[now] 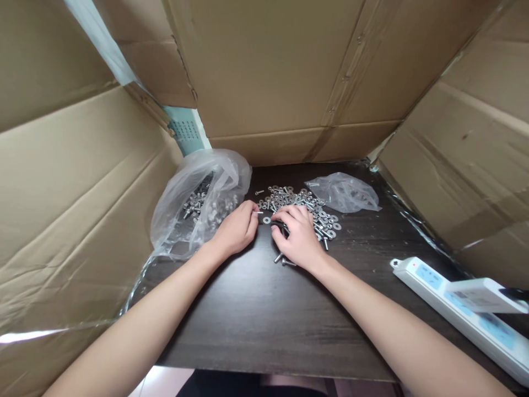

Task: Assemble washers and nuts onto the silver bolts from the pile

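Note:
My left hand is closed, thumb and fingers pinching a small metal bolt whose shank points right. Just right of its fingertips, a flat washer lies on the dark table. My right hand hovers over the near edge of a pile of bolts and washers. A gap shows between its thumb and curved forefinger, with nothing visible held there. Close beneath that wrist lie loose bolts. The palm hides part of the pile.
An open plastic bag with many bolts stands on the left. A flatter clear bag lies at the back right. A white power strip with a plugged-in adapter runs along the right. Cardboard walls enclose the table.

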Motion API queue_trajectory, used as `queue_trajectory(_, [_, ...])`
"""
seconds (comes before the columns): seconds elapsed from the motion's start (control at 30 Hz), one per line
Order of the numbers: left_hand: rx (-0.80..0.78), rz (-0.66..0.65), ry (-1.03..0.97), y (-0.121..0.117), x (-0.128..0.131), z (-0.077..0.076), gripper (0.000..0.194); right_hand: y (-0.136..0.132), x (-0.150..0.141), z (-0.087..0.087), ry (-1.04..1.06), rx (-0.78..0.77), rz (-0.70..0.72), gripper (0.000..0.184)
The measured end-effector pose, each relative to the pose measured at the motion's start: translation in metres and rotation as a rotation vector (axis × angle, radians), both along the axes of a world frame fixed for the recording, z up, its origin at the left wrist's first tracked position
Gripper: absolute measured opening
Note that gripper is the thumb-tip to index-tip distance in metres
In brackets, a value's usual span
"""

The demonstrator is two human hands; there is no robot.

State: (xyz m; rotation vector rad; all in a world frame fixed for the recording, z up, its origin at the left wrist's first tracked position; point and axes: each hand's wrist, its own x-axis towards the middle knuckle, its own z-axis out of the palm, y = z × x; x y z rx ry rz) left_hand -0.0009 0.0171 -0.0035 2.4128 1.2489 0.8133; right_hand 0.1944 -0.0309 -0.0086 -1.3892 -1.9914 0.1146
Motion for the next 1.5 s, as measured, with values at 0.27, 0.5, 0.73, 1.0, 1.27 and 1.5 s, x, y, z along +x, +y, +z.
queue_trajectory(0.27, [-0.082,0.064,-0.012,-0.002,0.001,0.003,0.026,-0.007,-0.003,0.004,-0.209,-0.025,0.147,0.022])
queue_trajectory(0.5, [-0.069,0.050,-0.071,-0.003,-0.001,0.004,0.027,-0.009,-0.001,0.006,-0.067,-0.117,0.140,0.006])
queue_trajectory(0.73, [-0.108,0.031,-0.061,-0.004,-0.001,0.005,0.026,-0.012,0.000,0.012,-0.130,-0.175,0.134,0.005])
queue_trajectory(1.0, [-0.151,0.015,-0.084,-0.004,-0.002,0.006,0.024,-0.011,0.000,0.013,-0.090,-0.284,0.137,0.005])
queue_trajectory(1.27, [-0.131,0.008,-0.084,-0.002,-0.002,0.004,0.024,-0.014,-0.002,0.012,-0.032,-0.183,0.207,0.014])
queue_trajectory(1.5, [-0.052,-0.070,-0.142,-0.004,-0.002,0.003,0.013,-0.001,-0.003,0.002,0.219,0.032,0.166,0.009])
